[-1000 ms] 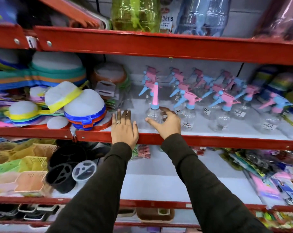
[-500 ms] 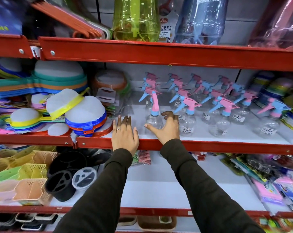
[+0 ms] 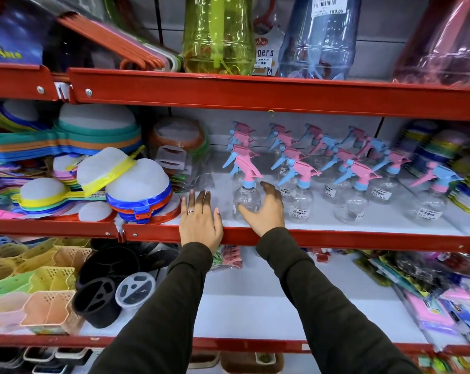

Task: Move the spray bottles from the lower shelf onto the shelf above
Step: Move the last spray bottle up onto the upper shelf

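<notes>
Several clear spray bottles [image 3: 350, 206] with pink and blue trigger heads stand in rows on the white middle shelf [image 3: 323, 240]. My right hand [image 3: 263, 209] is wrapped loosely around the base of the front-left spray bottle [image 3: 247, 197], thumb on its left side and fingers behind it; the bottle stands upright on the shelf. My left hand [image 3: 200, 217] lies flat, palm down, on the shelf's front edge just left of that bottle, holding nothing. On the lower shelf [image 3: 255, 306] I see no spray bottles.
Stacked colourful strainers [image 3: 136, 193] crowd the middle shelf to the left of my hands. Large green [image 3: 217, 33] and blue [image 3: 317, 36] bottles stand on the top shelf. Plastic baskets [image 3: 47, 282] and black holders [image 3: 101, 298] sit lower left, packaged goods [image 3: 430, 287] lower right.
My right hand's fingers have spread wider around the front-left bottle. The left hand stays flat on the shelf edge. The camera has tilted up slightly.
</notes>
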A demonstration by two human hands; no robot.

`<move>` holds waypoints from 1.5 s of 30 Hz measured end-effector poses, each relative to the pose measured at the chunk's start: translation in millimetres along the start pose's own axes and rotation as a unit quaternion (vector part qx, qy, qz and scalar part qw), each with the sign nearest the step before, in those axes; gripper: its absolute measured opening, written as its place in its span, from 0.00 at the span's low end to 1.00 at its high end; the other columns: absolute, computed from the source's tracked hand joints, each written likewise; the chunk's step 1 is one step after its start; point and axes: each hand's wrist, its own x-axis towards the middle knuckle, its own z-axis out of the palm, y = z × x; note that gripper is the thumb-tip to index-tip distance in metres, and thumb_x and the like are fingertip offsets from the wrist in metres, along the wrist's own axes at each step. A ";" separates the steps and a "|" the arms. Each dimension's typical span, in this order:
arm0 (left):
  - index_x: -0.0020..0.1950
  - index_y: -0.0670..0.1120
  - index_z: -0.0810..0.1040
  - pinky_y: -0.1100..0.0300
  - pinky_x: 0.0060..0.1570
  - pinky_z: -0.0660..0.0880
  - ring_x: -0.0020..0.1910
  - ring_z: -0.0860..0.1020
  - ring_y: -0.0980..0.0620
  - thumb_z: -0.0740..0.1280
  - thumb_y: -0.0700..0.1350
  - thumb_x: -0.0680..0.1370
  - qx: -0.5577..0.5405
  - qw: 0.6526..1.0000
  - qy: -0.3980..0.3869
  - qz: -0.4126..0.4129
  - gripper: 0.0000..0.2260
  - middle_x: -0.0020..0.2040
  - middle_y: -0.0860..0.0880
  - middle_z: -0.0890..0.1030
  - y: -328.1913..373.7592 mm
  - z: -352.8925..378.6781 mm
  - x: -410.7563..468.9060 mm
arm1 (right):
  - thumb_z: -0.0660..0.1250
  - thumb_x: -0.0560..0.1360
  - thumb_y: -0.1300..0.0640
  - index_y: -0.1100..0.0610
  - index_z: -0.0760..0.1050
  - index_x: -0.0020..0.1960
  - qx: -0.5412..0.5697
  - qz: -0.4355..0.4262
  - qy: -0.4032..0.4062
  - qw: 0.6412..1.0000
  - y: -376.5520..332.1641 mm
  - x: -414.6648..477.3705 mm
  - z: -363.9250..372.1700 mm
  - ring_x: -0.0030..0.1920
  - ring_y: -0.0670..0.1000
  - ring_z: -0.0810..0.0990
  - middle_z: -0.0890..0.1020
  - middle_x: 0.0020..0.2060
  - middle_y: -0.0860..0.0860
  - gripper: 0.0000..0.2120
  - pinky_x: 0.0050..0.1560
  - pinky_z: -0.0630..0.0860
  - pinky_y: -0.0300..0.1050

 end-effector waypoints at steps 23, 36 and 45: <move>0.63 0.44 0.78 0.47 0.65 0.70 0.61 0.76 0.38 0.45 0.61 0.82 -0.358 0.917 -0.157 -0.080 0.30 0.63 0.37 0.79 35.8 -20.9 23.9 | 0.56 0.78 0.67 0.59 0.66 0.75 0.046 0.061 -0.078 0.994 8.0 4.2 -9.9 0.71 0.58 0.72 0.74 0.71 0.57 0.26 0.67 0.64 0.40; 0.63 0.44 0.77 0.54 0.63 0.68 0.62 0.76 0.41 0.46 0.59 0.83 -0.405 0.895 -0.157 -0.101 0.27 0.65 0.38 0.78 40.3 -16.4 18.4 | 0.58 0.78 0.68 0.58 0.63 0.77 0.068 0.065 -0.109 0.990 7.2 1.5 -9.1 0.68 0.57 0.76 0.75 0.70 0.56 0.28 0.72 0.70 0.51; 0.69 0.44 0.72 0.51 0.68 0.67 0.65 0.74 0.41 0.46 0.59 0.83 -0.382 0.907 -0.141 -0.105 0.27 0.69 0.39 0.75 44.0 -14.7 11.0 | 0.59 0.78 0.67 0.57 0.66 0.75 0.087 0.059 -0.076 0.992 6.2 -8.9 -19.8 0.69 0.56 0.74 0.72 0.71 0.55 0.26 0.72 0.70 0.50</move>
